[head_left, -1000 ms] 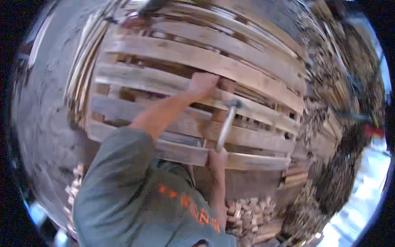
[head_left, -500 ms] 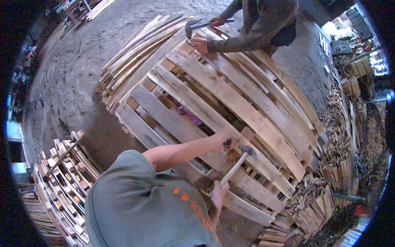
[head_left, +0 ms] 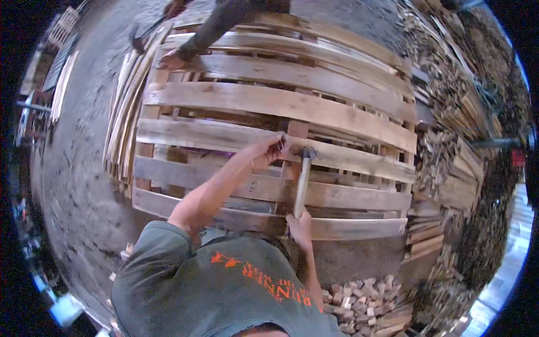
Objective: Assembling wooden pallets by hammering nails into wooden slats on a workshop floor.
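Observation:
A wooden pallet (head_left: 359, 115) of several spaced boards lies across the middle, right in front of me. My right hand (head_left: 300, 224), at its near side, is wrapped around the handle of a hammer (head_left: 302, 185). The hammer's dark head is over the middle boards, just right of my left hand (head_left: 275, 147). That left hand rests at a board over the pallet's middle crosspiece (head_left: 297, 129), its fingers curled together. What they pinch is too small and blurred to make out.
Across the pallet a co-worker's hand (head_left: 173, 60) touches its far left corner; their other hand holds another hammer (head_left: 137, 40). Long slats (head_left: 126, 112) are stacked along the left side. Wood offcuts (head_left: 449, 168) heap up at the right, with small blocks (head_left: 362, 300) near my right.
My view has turned, so the pallet boards now run nearly level and the co-worker appears farther left. The hammer remains in my right hand, its head still close to my left hand.

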A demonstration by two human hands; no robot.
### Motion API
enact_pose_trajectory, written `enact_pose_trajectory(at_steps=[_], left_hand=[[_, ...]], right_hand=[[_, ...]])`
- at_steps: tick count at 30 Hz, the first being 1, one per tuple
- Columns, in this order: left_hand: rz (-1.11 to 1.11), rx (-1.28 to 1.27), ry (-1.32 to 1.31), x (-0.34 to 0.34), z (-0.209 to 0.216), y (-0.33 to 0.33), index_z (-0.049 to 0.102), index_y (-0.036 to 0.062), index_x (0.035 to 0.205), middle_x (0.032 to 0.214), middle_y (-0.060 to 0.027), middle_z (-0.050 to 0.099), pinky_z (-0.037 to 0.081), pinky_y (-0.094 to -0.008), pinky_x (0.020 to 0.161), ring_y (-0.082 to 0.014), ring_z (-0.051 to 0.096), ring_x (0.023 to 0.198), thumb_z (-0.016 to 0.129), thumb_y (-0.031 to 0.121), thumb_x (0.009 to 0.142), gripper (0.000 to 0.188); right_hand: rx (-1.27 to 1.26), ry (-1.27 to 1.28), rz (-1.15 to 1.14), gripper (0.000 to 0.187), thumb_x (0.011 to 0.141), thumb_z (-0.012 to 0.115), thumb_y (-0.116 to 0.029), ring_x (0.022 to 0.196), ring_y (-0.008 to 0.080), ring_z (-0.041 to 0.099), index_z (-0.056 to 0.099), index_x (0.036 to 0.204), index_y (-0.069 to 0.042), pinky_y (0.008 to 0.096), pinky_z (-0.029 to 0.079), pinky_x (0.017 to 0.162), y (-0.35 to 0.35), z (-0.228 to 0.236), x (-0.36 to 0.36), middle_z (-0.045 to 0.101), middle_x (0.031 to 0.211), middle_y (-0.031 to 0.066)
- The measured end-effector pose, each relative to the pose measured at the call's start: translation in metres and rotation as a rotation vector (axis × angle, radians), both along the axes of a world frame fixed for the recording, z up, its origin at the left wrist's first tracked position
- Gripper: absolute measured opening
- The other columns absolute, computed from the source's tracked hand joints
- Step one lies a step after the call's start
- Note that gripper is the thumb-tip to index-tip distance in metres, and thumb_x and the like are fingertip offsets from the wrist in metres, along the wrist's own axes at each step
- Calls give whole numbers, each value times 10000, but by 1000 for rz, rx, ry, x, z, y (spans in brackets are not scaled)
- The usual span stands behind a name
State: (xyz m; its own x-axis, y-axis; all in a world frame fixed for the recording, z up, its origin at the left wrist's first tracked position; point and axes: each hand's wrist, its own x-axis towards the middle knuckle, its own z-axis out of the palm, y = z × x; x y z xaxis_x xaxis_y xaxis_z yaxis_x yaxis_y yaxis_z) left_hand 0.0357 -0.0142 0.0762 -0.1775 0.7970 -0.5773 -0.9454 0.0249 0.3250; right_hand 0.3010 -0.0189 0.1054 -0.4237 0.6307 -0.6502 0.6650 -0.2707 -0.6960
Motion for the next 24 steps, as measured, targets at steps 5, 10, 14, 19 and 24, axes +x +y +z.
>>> enact_pose_trajectory(at_steps=[5, 10, 14, 19, 24], left_hand=[[-40, -23, -25, -35, 5, 56, 579, 47, 940, 815, -53, 620, 547, -285, 615, -168, 615, 752, 522, 257, 955, 218], [26, -38, 1394, -75, -23, 104, 599, 33, 929, 817, -69, 632, 482, -281, 687, -148, 589, 754, 641, 239, 893, 214], [33, 7, 1726, -80, -26, 127, 616, 28, 911, 782, -70, 639, 453, -263, 661, -120, 565, 712, 671, 219, 862, 204], [-12, -102, 1600, -78, -42, 132, 618, 48, 948, 851, -103, 659, 479, -313, 693, -219, 619, 747, 684, 145, 796, 191], [46, -96, 1608, -77, -43, 136, 619, 47, 928, 853, -100, 661, 488, -308, 691, -204, 626, 762, 693, 147, 794, 183]], right_hand=[[168, 56, 83, 243, 750, 562, -109, 738, 162, 538, 589, 963, 6, 316, 464, 701, 0, -35, 19, 593, 783, 67], [122, 122, 59, 209, 740, 574, -89, 689, 133, 531, 566, 930, -1, 307, 457, 627, 0, -24, 9, 569, 753, 38], [99, 197, -21, 168, 750, 585, -71, 620, 118, 525, 529, 902, -26, 292, 433, 550, -8, -51, 21, 530, 702, 8], [126, 105, -11, 148, 778, 583, -90, 591, 127, 506, 521, 900, -34, 300, 421, 535, -13, -43, 17, 507, 676, 15], [273, 20, 2, 160, 778, 604, -113, 591, 159, 494, 516, 878, -24, 323, 425, 541, -6, -20, -10, 500, 661, 43]])
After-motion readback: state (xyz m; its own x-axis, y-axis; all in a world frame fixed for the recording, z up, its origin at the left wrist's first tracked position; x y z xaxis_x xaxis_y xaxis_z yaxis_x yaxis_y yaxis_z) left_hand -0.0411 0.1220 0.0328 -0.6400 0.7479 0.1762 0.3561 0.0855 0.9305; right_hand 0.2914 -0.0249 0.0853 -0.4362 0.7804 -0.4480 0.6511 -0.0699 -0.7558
